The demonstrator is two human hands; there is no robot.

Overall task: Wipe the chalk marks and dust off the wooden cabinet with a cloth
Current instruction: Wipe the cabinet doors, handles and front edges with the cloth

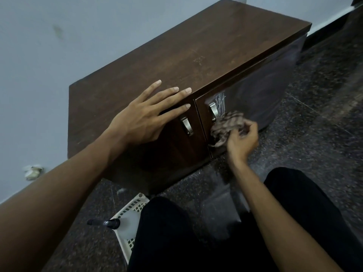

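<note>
Head camera, looking down: we see a low dark-brown wooden cabinet [196, 55] standing on a dark speckled floor [318, 118] against a pale wall [59, 55]. It has two front doors, each with a metal handle.

The left hand [145, 116] lies flat on the cabinet top at its front edge. Its fingers are straight and spread, the tips reach out over the left door, and it holds nothing.

The right hand [243, 139] is lower, in front of the right door. Its fingers are curled around a bunched checked cloth [225, 128], which is pressed against the door face just below and beside the right door handle [213, 111].

White chalk marks [221, 104], a patch of scribbled strokes, sit on the right door just beside that handle and directly above the cloth. We also make out a faint pale mark [197, 60] further back on the cabinet top. The left door handle [186, 125] is just below the left hand's fingers.

Near the bottom we see the person's legs in black trousers [167, 232]. Beside the left knee a white lattice basket [135, 205] rests on the floor with a spray bottle [110, 222] lying in it, black nozzle pointing left. A small crumpled pale object [32, 171] lies at the foot of the wall.
</note>
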